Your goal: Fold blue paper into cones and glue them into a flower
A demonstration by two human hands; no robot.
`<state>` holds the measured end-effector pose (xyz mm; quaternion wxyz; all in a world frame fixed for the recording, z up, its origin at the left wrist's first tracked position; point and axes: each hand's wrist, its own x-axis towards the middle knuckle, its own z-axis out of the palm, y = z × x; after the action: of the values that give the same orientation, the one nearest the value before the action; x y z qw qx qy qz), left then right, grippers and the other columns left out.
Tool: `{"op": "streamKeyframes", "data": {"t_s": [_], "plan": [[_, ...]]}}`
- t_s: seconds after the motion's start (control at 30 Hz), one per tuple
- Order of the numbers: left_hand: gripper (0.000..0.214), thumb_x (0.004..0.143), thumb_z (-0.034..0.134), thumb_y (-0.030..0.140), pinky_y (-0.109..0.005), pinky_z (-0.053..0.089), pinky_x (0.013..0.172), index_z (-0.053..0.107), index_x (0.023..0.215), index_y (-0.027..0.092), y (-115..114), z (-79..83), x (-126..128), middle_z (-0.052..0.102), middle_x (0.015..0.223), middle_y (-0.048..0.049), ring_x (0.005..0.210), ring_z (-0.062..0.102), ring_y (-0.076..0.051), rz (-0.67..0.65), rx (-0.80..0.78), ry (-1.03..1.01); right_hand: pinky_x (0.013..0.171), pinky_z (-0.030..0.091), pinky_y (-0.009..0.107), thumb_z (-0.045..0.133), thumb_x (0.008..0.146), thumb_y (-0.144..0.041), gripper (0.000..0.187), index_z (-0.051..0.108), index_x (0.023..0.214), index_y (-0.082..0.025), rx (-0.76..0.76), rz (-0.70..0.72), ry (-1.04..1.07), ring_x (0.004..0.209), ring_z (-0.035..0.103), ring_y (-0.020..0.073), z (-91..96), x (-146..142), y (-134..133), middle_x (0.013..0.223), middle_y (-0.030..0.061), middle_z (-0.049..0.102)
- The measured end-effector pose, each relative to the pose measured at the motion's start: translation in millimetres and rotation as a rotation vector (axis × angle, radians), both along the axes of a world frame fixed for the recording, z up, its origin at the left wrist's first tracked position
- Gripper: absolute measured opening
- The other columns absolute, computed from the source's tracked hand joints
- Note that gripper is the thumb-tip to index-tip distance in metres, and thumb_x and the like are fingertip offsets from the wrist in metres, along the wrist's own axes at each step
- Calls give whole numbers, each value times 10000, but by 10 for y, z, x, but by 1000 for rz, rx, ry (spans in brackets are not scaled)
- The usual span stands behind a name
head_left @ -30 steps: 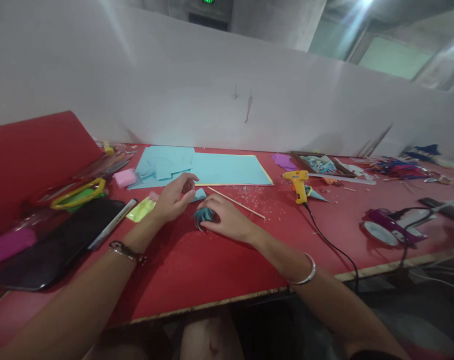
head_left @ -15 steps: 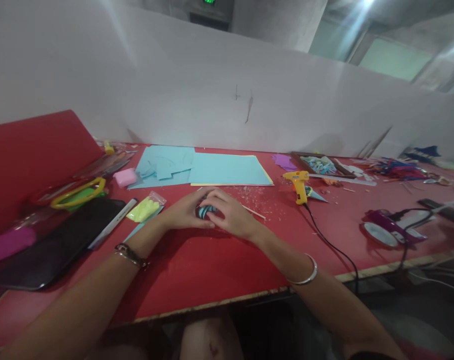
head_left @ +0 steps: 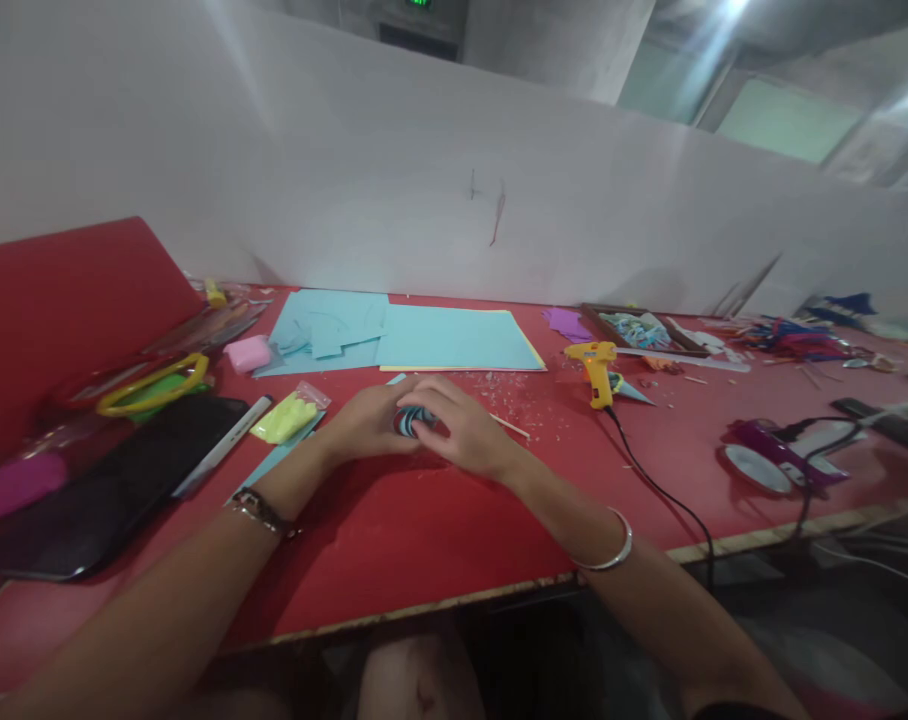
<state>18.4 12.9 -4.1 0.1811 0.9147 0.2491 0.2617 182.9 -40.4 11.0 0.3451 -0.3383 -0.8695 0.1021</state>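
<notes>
Between my two hands is a small coil of light blue paper (head_left: 407,421), its curled edges showing in the gap under my fingers. My left hand (head_left: 370,420) closes round it from the left, and my right hand (head_left: 461,428) grips it from the right with bent fingers. Most of the coil is hidden by the fingers. A light blue paper strip (head_left: 278,455) lies partly under my left forearm. Close by on the left is a clear bag of yellow pieces (head_left: 287,416). To the right of my right hand lies a thin stick (head_left: 510,426).
Light blue sheets (head_left: 454,338) lie at the back of the red table (head_left: 424,540). A yellow glue gun (head_left: 598,375) stands to the right, its cord running off the front edge. A tray of paper scraps (head_left: 641,332) is behind it. At left are a black phone-like slab (head_left: 116,490) and a marker (head_left: 221,448).
My hands stay round the blue paper coil, with the fingers shifting slightly on it. More of the blue strip shows beside my left forearm.
</notes>
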Motion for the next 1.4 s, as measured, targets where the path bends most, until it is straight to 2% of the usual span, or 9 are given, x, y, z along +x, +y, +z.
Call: {"op": "streamKeyframes", "data": {"t_s": [0.1, 0.23, 0.43, 0.6, 0.73, 0.83, 0.97, 1.17, 1.4], "plan": [[187, 685, 575, 260, -266, 465, 694, 581, 852, 175, 4, -1, 34, 620, 864, -36, 789, 569, -145, -61, 7, -19, 867, 430, 308, 386, 833, -164, 217, 499, 1013, -206, 27, 34, -11, 978, 490, 139, -21, 1, 9, 1018, 53, 516], [204, 689, 598, 301, -297, 461, 759, 583, 833, 158, -3, 7, 75, 593, 928, -74, 888, 539, -171, -96, 41, -102, 863, 427, 308, 392, 837, -178, 213, 507, 1013, -208, 42, 71, -43, 1011, 477, 144, -47, 1, 18, 1041, 52, 515], [130, 672, 565, 209, -233, 457, 591, 570, 790, 155, -13, -1, 52, 617, 767, -15, 673, 562, -122, -43, -72, -85, 885, 416, 343, 447, 804, -230, 303, 447, 1107, -223, 66, -22, -9, 1050, 449, 173, -6, 6, -21, 1105, 64, 473], [263, 654, 587, 254, -250, 461, 615, 536, 894, 159, -49, 56, 41, 639, 803, -23, 687, 585, -139, 53, -48, -94, 869, 427, 372, 530, 760, -372, 481, 370, 1186, -213, 69, -156, 41, 1024, 451, 199, 21, 8, -42, 1083, 78, 459], [589, 654, 601, 284, -245, 453, 600, 373, 1186, 177, -100, 77, 61, 663, 821, -25, 705, 613, -156, 228, -33, -113, 813, 457, 364, 544, 741, -452, 527, 366, 1183, -227, -7, -174, 24, 1018, 467, 205, 2, -25, -54, 1137, 74, 437], [727, 656, 587, 258, -235, 450, 595, 243, 1294, 186, -122, 71, 67, 675, 855, -37, 725, 625, -158, 244, -1, -106, 798, 467, 360, 530, 755, -453, 501, 372, 1172, -224, -32, -175, 25, 1018, 470, 199, -11, -55, -62, 1147, 70, 432], [731, 661, 534, 196, -231, 458, 614, 208, 1315, 165, -139, 73, 76, 664, 939, -76, 798, 628, -166, 181, 49, -104, 789, 471, 353, 539, 760, -430, 428, 428, 1103, -200, -15, -211, 59, 971, 487, 189, -25, -72, -54, 1093, 72, 449], [733, 634, 509, 125, -227, 458, 609, 221, 1306, 179, -148, 72, 108, 647, 967, -69, 750, 625, -152, 188, 25, -92, 853, 434, 381, 508, 786, -301, 298, 457, 1065, -211, 36, -177, 91, 1015, 455, 203, -40, -80, -30, 1047, 75, 454], [632, 657, 537, 148, -234, 462, 650, 302, 1241, 204, -112, 26, 126, 616, 1047, -74, 843, 608, -156, 177, 54, -117, 835, 434, 345, 456, 797, -234, 172, 516, 955, -203, 39, -162, 61, 999, 466, 187, -25, -61, -38, 1019, 67, 470]]}}
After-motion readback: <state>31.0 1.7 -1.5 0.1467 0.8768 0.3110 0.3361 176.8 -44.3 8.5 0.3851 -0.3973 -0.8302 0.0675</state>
